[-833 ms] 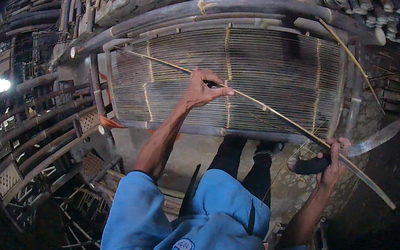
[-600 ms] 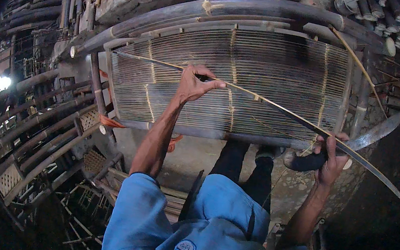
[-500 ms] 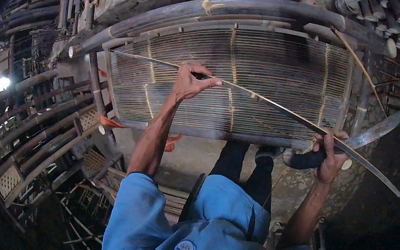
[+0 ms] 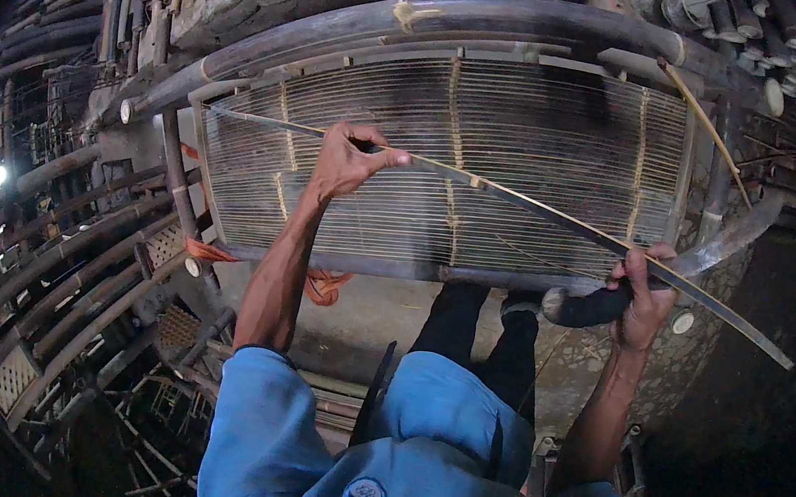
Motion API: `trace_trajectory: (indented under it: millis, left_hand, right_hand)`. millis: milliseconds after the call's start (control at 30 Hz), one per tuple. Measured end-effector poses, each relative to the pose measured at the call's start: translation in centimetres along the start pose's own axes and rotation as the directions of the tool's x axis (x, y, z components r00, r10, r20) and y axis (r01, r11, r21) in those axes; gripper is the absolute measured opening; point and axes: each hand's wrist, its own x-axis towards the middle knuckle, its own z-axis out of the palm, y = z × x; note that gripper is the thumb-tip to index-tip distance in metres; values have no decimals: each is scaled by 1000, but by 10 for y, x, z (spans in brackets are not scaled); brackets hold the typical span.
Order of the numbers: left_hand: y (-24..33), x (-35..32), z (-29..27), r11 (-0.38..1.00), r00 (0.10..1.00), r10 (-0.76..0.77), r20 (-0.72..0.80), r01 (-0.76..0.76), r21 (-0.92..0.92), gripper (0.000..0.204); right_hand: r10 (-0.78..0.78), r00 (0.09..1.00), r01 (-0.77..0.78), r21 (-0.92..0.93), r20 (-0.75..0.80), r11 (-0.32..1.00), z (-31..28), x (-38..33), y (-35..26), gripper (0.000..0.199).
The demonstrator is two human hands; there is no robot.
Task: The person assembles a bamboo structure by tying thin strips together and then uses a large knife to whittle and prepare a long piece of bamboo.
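Observation:
A long, narrow bamboo strip [image 4: 534, 206], dark on one face and pale along its edge, slants across the view from upper left to lower right. Near its left part, my left hand [image 4: 343, 166] pinches it between thumb and fingers. My right hand [image 4: 647, 306] is closed around it toward the right end, which sticks out beyond the fingers. The same hand also holds a large curved knife [image 4: 736, 241], its blade pointing up and right, its dark handle at the palm. Beneath both hands lies a framed panel of thin parallel slats [image 4: 545, 127], bound by pale cross ties.
A thick bamboo pole [image 4: 324, 43] runs along the panel's far side. Stacked bamboo furniture frames [image 4: 60, 295] crowd the left. Cut bamboo poles [image 4: 750, 18] lie at the far right. A thin stick [image 4: 710, 129] leans near the panel's right corner. Orange cloth [image 4: 325, 286] hangs below the near rail.
My left hand has shifted slightly left along with the bamboo strip. The strip's right end and the knife blade have moved a little up and left. Both hands keep their hold.

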Motion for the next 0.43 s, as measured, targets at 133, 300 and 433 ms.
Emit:
trace_trajectory:
  millis: [133, 300, 433]
  left_hand:
    - [-39, 11, -24, 990, 994, -106, 29, 103, 98, 33]
    - [-1, 49, -11, 959, 976, -219, 1, 215, 185, 35]
    - [-83, 114, 31, 957, 996, 75, 57, -88, 276, 41]
  right_hand:
    - [62, 998, -62, -125, -1, 990, 31, -7, 21, 27]
    - [163, 976, -165, -1, -145, 986, 39, -19, 35, 39]
    - [316, 933, -343, -155, -175, 927, -33, -42, 61, 41]
